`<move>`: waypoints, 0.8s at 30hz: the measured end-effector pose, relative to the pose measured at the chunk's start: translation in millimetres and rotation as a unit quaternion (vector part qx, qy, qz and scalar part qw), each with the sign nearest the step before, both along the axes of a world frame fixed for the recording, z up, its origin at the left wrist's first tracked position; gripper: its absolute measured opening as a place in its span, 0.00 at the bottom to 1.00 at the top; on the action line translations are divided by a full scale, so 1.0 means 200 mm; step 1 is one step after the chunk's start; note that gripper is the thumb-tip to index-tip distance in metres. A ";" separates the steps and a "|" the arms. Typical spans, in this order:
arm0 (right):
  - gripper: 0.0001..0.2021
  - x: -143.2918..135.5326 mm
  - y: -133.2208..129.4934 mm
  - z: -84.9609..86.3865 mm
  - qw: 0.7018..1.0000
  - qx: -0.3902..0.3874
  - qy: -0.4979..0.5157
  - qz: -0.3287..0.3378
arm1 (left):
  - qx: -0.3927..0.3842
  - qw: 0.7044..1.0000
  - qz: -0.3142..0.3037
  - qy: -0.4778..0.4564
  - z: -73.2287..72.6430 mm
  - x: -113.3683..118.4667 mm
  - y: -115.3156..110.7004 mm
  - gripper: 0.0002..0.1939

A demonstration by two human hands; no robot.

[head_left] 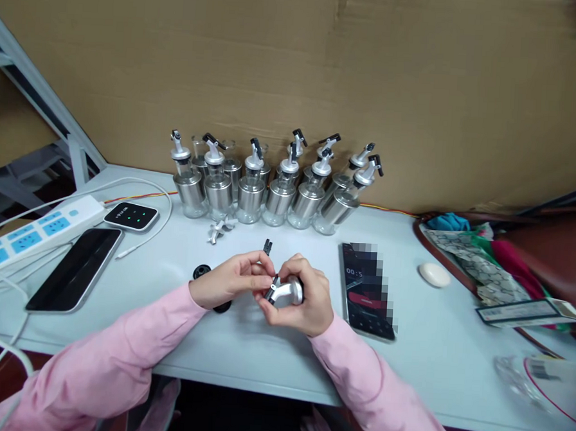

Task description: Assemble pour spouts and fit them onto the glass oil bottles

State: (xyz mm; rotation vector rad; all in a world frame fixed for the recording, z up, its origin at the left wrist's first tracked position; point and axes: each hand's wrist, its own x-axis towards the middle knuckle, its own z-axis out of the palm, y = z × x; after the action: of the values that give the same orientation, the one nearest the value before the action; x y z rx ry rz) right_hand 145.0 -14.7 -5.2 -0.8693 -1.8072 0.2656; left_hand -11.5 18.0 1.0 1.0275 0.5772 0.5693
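Note:
My right hand (312, 300) is wrapped round a silver bottle pourer (286, 292), its round cap end towards the right. With the fingertips of my left hand (236, 278) I pinch a small black piece (275, 280) at the pourer's narrow end; the fingers partly cover it. Just beyond my hands lies a loose black part (268, 246). Black round parts (201, 272) rest beside and partly under my left hand. Several loose silver pourer pieces (221, 229) lie in front of a row of glass bottles with metal sleeves (251, 194), most topped with silver and black pourers.
To the left are a white power strip (41, 225), a small black device (131, 216), a dark phone (75, 272) and white cables. On the right lie a phone showing a timer (366, 290), a white oval object (434, 274), a narrow box (529, 312) and a plastic bag (544, 383). Cardboard (296, 61) stands behind.

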 end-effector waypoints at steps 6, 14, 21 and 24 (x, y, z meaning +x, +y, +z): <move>0.17 -0.01 -0.01 0.02 1.000 0.026 0.005 0.005 | 0.029 0.999 0.015 0.006 0.00 0.00 0.00 0.18; 0.09 0.02 0.02 0.00 0.994 -0.034 0.051 -0.091 | 0.228 0.954 0.166 0.105 0.03 0.01 0.05 0.11; 0.14 0.03 0.02 -0.02 0.990 -0.009 0.115 -0.083 | 0.526 0.718 0.364 0.275 0.27 0.00 0.28 0.22; 0.12 0.04 0.04 -0.02 0.991 -0.018 0.101 -0.092 | 0.594 0.603 0.334 0.415 0.47 0.05 0.43 0.27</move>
State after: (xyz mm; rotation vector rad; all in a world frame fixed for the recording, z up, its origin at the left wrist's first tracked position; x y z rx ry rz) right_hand 153.2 -7.4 -8.5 -0.9903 -1.5296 0.2582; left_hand -1.7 103.8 95.3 2.4567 1.5552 1.2161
